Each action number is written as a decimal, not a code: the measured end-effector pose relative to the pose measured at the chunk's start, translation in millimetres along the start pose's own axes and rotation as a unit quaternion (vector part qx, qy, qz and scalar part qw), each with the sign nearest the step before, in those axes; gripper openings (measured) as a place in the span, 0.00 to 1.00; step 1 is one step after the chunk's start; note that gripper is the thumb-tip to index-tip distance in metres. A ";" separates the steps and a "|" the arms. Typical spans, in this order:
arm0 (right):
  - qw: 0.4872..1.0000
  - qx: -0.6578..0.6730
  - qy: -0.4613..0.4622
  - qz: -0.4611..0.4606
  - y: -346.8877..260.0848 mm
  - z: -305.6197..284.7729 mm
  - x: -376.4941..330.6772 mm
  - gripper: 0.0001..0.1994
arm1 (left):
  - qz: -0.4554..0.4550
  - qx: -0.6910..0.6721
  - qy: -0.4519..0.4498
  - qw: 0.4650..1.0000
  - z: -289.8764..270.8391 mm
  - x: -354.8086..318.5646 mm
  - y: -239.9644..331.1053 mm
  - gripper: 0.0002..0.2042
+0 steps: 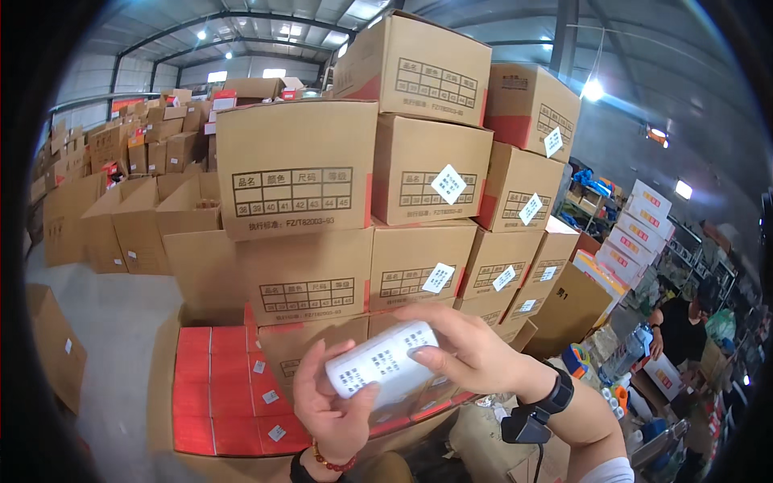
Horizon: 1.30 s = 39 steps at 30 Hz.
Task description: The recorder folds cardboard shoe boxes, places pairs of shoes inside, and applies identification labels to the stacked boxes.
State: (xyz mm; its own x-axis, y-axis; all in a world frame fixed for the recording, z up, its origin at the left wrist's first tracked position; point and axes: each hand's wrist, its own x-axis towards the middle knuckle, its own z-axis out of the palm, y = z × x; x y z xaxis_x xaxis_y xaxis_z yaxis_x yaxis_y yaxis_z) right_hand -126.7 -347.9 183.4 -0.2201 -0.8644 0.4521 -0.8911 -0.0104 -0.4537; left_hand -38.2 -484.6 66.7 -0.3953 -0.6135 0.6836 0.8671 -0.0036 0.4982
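Observation:
Between my hands is a white roll of printed labels (382, 364), tilted, with small dark print across its face. My left hand (332, 394) cups its left end, thumb on the lower front. From the right, my right hand (463, 346) grips the other end with its thumb pressed on the label face. Just behind the roll rises a stack of brown cardboard cartons (306, 161). Several of them carry a white label (448, 184) stuck on at a slant. Below left of my hands, an open carton holds red boxes (193, 386), some with small white labels.
More open cartons (137, 221) and piled boxes fill the left and back. On the right stand white cartons (640, 225), a leaning brown carton (568, 310) and tape rolls (576, 360). A person in dark clothes (684, 326) is at the far right. Grey floor (121, 346) shows at left.

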 end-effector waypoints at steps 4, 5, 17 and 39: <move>0.999 0.004 0.033 -0.003 -2.9 0.1 -7.4 0.20 | -0.088 0.044 -0.093 0.991 -13.9 -0.2 -2.5 0.27; 1.000 0.015 0.023 0.013 -2.7 -1.9 -9.5 0.18 | -0.123 0.044 -0.091 0.987 -15.0 0.5 -3.1 0.24; 0.964 -0.178 0.037 -0.197 -7.3 4.6 -8.4 0.09 | -0.117 0.035 0.013 0.992 -27.0 -3.5 -14.6 0.17; 0.788 -0.328 0.493 -0.170 17.2 -79.4 112.5 0.04 | -0.198 -0.120 -0.011 0.973 -31.2 -51.9 -21.6 0.24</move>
State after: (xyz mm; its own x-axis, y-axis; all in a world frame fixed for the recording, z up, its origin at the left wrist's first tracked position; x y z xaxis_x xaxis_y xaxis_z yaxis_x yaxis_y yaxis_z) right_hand -198.3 -405.4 287.5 0.1620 -0.0544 0.9853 -0.9074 0.3843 0.1704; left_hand -27.0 -477.3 3.8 -0.7171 -0.5090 0.4761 0.6899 -0.4219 0.5882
